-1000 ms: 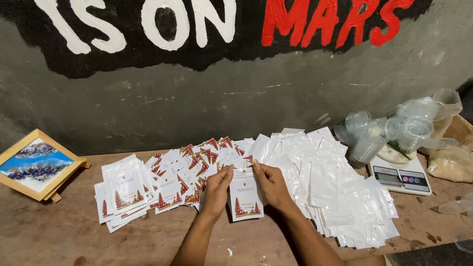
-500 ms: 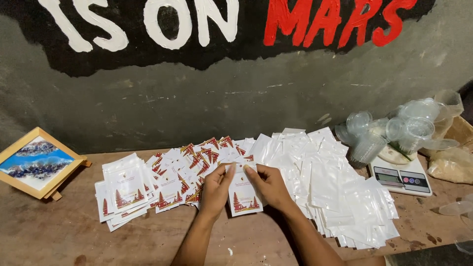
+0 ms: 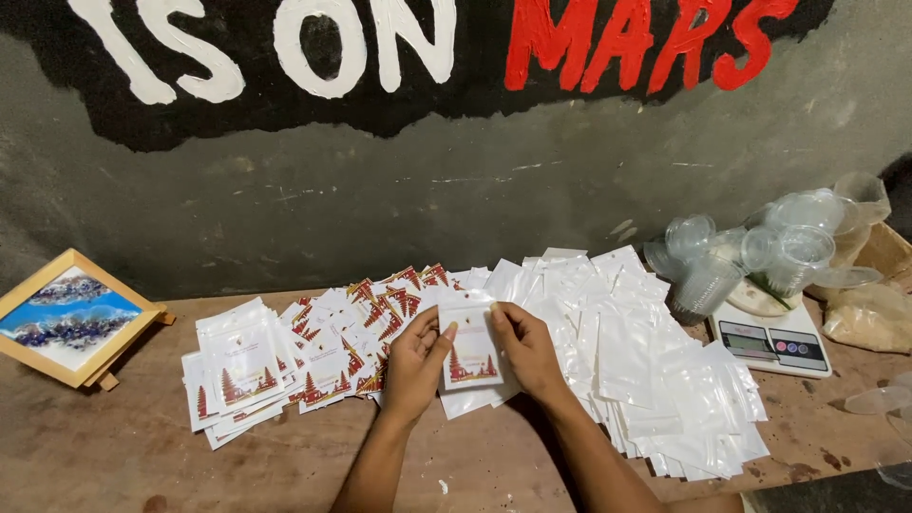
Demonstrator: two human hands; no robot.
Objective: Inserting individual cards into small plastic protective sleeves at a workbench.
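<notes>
Both forearms entered from the near edge of the wooden desk (image 3: 114, 456). Left hand (image 3: 415, 363) and right hand (image 3: 527, 353) each pinched a side edge of one small white pouch (image 3: 470, 342) printed with red temple figures, fingers closed narrow on it, thumbs on the front face. The pouch was held just above the desk at centre, over the seam between the two spreads, with another white pouch showing beneath its lower edge. Risk, as judged: the grip was thin, edge-only, on glossy film, so the pouch could slip or crease if the hands pulled unevenly. To the left lay the fanned printed pouches (image 3: 323, 342), to the right the plain white pouches (image 3: 655, 370); both overlapped loosely, so a sleeve or wrist sweeping across could scatter or mix them. Far right, clear plastic cups (image 3: 760, 249) were heaped on a kitchen scale (image 3: 774, 344); a knock might topple them. Far left, a framed picture (image 3: 68, 315) leaned, well apart.
</notes>
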